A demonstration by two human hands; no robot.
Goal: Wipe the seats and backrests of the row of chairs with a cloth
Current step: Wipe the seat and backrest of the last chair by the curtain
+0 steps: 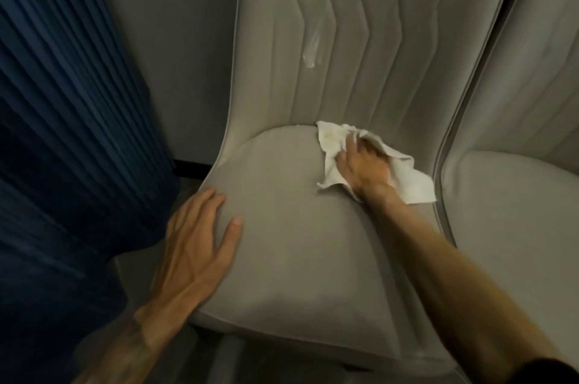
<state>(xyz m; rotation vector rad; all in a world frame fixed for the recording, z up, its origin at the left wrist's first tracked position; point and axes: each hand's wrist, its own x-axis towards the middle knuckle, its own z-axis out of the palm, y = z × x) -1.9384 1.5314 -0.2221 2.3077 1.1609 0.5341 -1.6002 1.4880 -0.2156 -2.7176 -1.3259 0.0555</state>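
Observation:
A grey upholstered chair fills the middle of the view, with a rounded seat [297,227] and a tall stitched backrest [360,39]. My right hand [363,167] presses a crumpled white cloth [410,183] onto the back right of the seat, close to where seat and backrest meet. My left hand [200,236] lies flat on the seat's left edge with fingers spread and holds nothing. A pale whitish streak [313,48] runs down the backrest above the cloth.
A second grey chair [517,195] of the same kind stands tight against the right side. A dark blue pleated curtain [62,133] hangs on the left. A grey wall [175,54] is behind the chairs.

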